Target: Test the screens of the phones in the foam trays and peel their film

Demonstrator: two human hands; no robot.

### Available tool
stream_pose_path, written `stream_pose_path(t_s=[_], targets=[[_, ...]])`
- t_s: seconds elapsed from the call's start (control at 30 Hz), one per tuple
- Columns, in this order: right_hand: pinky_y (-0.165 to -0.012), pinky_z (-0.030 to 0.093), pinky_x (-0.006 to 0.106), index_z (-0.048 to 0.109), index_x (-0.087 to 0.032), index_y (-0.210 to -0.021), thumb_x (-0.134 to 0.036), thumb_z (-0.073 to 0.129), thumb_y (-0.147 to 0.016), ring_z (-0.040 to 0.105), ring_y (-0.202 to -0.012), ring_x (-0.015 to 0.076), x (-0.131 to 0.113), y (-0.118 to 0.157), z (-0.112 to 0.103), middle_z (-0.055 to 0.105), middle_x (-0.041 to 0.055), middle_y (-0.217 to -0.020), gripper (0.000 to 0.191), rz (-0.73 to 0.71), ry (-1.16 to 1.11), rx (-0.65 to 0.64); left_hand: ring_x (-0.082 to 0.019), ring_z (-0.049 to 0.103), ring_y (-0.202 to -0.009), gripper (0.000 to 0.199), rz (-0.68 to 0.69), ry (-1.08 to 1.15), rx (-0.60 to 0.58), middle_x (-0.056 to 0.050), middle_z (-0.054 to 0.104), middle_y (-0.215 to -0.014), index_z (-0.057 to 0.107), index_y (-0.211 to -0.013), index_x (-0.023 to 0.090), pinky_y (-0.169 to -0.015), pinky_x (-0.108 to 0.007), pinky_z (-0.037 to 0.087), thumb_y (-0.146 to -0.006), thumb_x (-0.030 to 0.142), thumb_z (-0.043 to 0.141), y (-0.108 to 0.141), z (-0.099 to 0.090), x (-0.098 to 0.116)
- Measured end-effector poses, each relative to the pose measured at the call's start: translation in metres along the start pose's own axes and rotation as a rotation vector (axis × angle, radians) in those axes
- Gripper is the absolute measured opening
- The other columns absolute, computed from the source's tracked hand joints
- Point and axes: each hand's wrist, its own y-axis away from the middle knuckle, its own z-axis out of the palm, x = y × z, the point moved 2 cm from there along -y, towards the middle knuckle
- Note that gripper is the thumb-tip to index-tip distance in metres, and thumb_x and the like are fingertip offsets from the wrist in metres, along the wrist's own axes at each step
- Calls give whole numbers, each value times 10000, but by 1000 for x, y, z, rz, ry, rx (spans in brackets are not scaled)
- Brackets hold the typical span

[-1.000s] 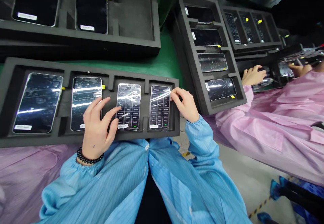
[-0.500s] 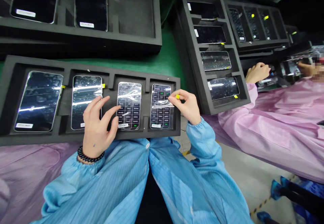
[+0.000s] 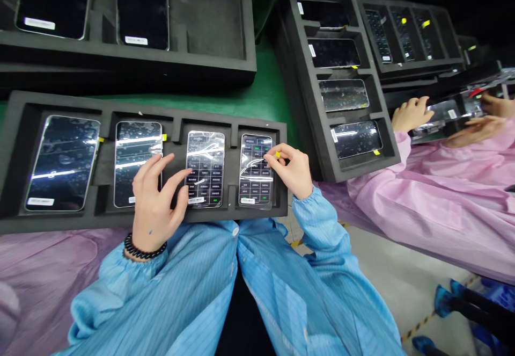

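A long black foam tray (image 3: 156, 217) lies before me, with a phone in each compartment. My left hand (image 3: 155, 197) is open, its fingers spread between the second phone (image 3: 137, 136) and the third phone (image 3: 205, 184). The index fingertip is at the third phone's left edge. Both the third phone and the rightmost phone (image 3: 255, 176) show a lit grid with some green cells. My right hand (image 3: 290, 168) is pinched at the rightmost phone's upper right edge. A small yellow tab (image 3: 278, 154) shows between its fingers. The leftmost phone (image 3: 64, 162) has a dark, reflective screen.
Behind stands another black foam tray (image 3: 217, 68) with two dark phones. To the right, a stacked foam tray (image 3: 346, 171) holds several phones, with a further tray (image 3: 422, 66) beyond. A co-worker's hand (image 3: 410, 114) and pink sleeve (image 3: 426, 165) are at the right.
My right hand has shifted slightly left over the rightmost phone, and the yellow tab with it. My left hand stays in place. At the right, more of the co-worker's hands now shows.
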Motion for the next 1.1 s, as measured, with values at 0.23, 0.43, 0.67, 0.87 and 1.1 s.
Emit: stream_pose_path(t_s=[0.23,0.43,0.67,0.87,1.1], targets=[[-685,392,274,652,-218,-743,-258,704,-819,496,-548,107,-3,-1,2,641,-62,-611,101,-47,157,78,-348,382,-1465,352,59,-10,49,-151,485,-1483,636,-1261,209,-1210,-557,339,-920,173,556,0,4,-2],[-694,418,297,680,-225,-782,-322,696,-868,572,-724,178,-7,3,3,691,-12,-699,131,-166,375,206,-338,358,-1475,387,56,-11,35,-149,471,-1489,611,-1294,225,-1223,-551,312,-917,166,553,2,2,-2],[-741,469,332,694,-203,-1068,-326,578,-957,582,-746,191,-15,29,-28,720,23,-839,203,-206,395,457,-318,277,-1522,472,78,-14,-24,-124,404,-1548,518,-1417,261,-1272,-602,176,-951,192,485,-8,3,9],[-976,481,421,613,-259,-1290,-244,517,-959,623,-1119,261,-4,73,-6,677,78,-1238,346,-261,299,349,-346,163,-1564,510,128,-27,-155,-76,241,-1659,459,-1489,310,-1268,-655,27,-981,265,457,-20,14,11],[-1052,441,480,554,-300,-1372,-287,461,-988,540,-1236,296,18,85,21,479,99,-1481,395,-198,421,263,-345,99,-1576,592,148,-23,-202,-35,126,-1697,320,-1563,354,-1269,-620,-42,-987,297,440,-18,15,10]])
